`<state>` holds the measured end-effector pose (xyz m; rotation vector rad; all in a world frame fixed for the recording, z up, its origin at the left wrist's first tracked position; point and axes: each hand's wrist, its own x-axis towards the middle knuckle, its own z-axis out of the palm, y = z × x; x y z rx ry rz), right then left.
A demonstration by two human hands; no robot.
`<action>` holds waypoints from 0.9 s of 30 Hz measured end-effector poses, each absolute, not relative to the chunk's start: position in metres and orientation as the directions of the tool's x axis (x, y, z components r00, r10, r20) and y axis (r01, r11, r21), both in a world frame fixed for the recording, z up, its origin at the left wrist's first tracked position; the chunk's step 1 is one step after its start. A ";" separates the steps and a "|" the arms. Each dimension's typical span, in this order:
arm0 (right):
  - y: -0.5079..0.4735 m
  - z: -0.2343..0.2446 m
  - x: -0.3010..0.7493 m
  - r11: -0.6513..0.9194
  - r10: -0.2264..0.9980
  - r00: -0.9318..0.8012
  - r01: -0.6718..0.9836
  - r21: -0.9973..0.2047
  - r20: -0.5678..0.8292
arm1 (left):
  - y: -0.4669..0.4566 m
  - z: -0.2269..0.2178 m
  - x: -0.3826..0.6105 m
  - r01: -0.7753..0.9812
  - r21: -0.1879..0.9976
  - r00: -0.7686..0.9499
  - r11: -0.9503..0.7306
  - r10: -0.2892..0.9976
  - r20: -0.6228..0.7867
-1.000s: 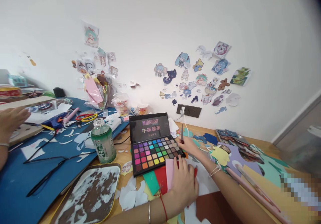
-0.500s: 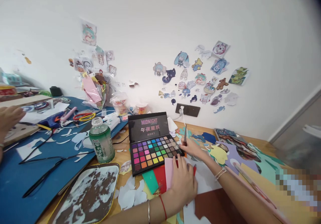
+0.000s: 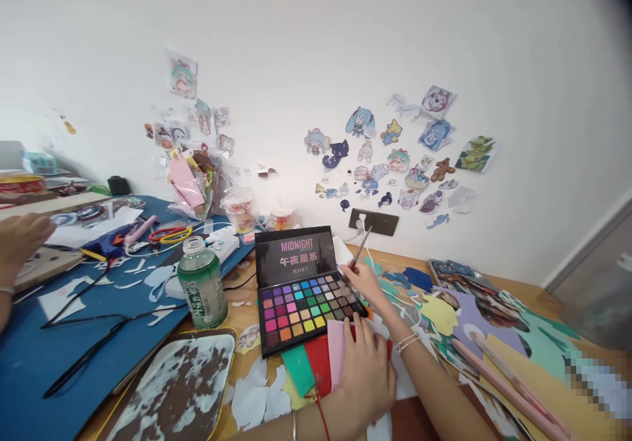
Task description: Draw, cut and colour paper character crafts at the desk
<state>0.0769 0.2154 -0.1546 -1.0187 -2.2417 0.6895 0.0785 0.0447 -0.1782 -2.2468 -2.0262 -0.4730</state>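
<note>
An open eyeshadow palette with many colour pans lies on the wooden desk, its black lid up. My right hand is closed on a thin brush, whose tip points down into the palette's right-hand pans. My left hand rests flat, fingers stretched, on a stack of pink, red and green paper sheets just in front of the palette.
A green drink bottle stands left of the palette. A paint-stained tray lies at the near left. Another person's hand rests on the blue mat among scissors, cables and paper scraps. Coloured cut-outs cover the right side. Stickers and a socket are on the wall.
My right hand has shifted a little up and left along the palette's right edge, and the brush handle now leans to the right. My left hand stays on the paper.
</note>
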 end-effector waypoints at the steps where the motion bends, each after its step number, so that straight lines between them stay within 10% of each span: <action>1: 0.214 -0.156 0.075 0.586 0.787 -0.538 0.498 -0.640 0.301 | 0.046 -0.180 0.079 0.982 0.145 0.079 -0.124 0.956 0.283; 27: 0.205 -0.148 0.076 0.754 0.627 -0.750 0.514 -0.409 0.213 | 0.045 -0.170 0.076 0.970 0.198 0.102 -0.141 0.975 0.197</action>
